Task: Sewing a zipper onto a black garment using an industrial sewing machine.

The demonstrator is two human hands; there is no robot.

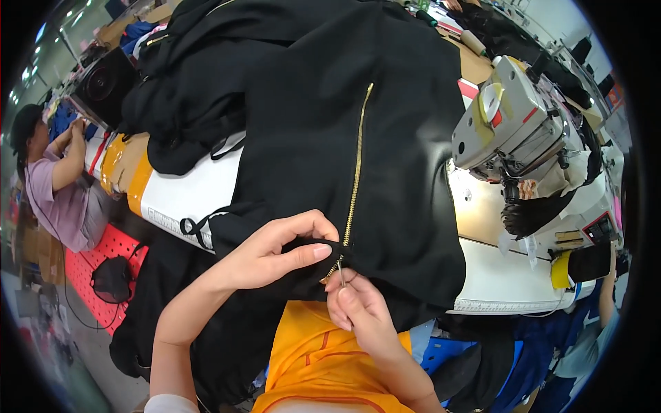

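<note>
Black garment [296, 144] overhangs table edge [506, 308]; tabletop [489, 279] shows either side

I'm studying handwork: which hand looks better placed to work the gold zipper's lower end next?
Likely the right hand: it pinches a slim metal piece at the gold zipper, while the left hand holds the black garment beside it.

Fingers [313, 255] at gold zipper [357, 165]

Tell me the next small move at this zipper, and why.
I'd probably pull the black cloth gently taut with the left hand: it pinches a fold, the gold zipper bends beside it, and the thin metal piece in the right hand points at that bend.
</note>
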